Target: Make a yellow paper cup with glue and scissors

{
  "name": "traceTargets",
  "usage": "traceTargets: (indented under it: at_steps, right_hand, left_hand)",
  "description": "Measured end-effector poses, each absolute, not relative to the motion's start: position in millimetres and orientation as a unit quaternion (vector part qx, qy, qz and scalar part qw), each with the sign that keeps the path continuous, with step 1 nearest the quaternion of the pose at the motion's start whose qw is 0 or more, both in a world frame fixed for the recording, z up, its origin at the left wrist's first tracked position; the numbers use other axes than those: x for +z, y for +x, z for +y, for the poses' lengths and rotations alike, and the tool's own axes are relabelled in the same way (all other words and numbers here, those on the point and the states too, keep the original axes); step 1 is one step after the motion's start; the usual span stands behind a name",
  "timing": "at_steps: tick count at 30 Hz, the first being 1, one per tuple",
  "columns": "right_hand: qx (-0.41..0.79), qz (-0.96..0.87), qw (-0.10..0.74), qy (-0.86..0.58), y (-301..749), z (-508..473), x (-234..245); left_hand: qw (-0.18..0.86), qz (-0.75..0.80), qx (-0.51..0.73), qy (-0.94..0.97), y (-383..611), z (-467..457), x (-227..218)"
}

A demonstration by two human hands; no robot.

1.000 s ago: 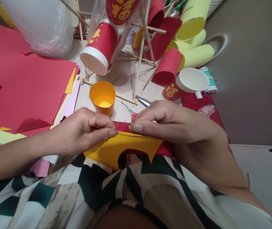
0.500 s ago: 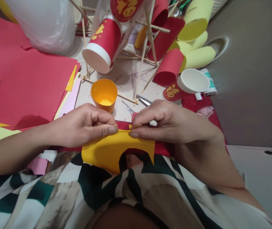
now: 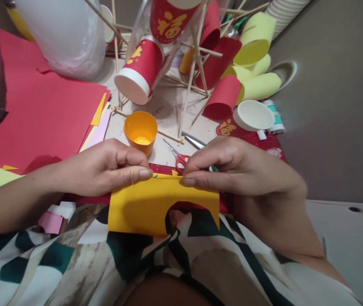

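Between thumb and fingers, my left hand point(image 3: 114, 168) pinches the upper edge of a sheet of yellow paper point(image 3: 137, 210). My right hand point(image 3: 222, 165) pinches the same edge farther right, with a narrow fold showing along it between the hands. The sheet hangs down over the lap, and a rounded piece is cut out of its lower right. Just beyond my left hand stands an orange paper cup point(image 3: 141, 131). Red-handled scissors point(image 3: 180, 159) lie behind the sheet, partly hidden by my right hand. A second pair of scissors point(image 3: 194, 140) points out beyond that hand.
Red paper sheets point(image 3: 50, 110) are stacked at the left, below a white plastic bag point(image 3: 69, 38). A frame of wooden sticks point(image 3: 188, 93) stands at the back among red paper cups point(image 3: 143, 59). Red and yellow paper tubes point(image 3: 222, 97) and a white-rimmed cup point(image 3: 253, 115) lie at the right.
My right hand has slid a little to the right along the paper's edge, away from my left. More of the folded edge shows between them, and the sheet hangs flatter.
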State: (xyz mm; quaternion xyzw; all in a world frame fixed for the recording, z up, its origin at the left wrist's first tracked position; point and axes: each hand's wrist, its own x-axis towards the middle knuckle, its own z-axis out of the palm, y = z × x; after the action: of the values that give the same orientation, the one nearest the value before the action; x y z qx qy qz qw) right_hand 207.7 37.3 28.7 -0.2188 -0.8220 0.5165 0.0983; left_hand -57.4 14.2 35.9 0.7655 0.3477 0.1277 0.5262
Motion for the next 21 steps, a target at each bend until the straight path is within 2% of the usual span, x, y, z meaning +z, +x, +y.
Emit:
traceTargets:
  at_steps: [4,15,21]
  right_hand:
    - [0.528,-0.815,0.087,-0.219,208,38,28]
    - [0.477,-0.796,0.197,-0.316,215,30,39]
    - [0.507,-0.789,0.176,-0.299,216,32,40]
  left_hand:
    - [0.532,0.34,0.137,0.763,-56,13,33]
    - [0.561,0.43,0.275,0.652,-63,11,39]
    - [0.575,0.434,0.271,0.638,-62,6,41]
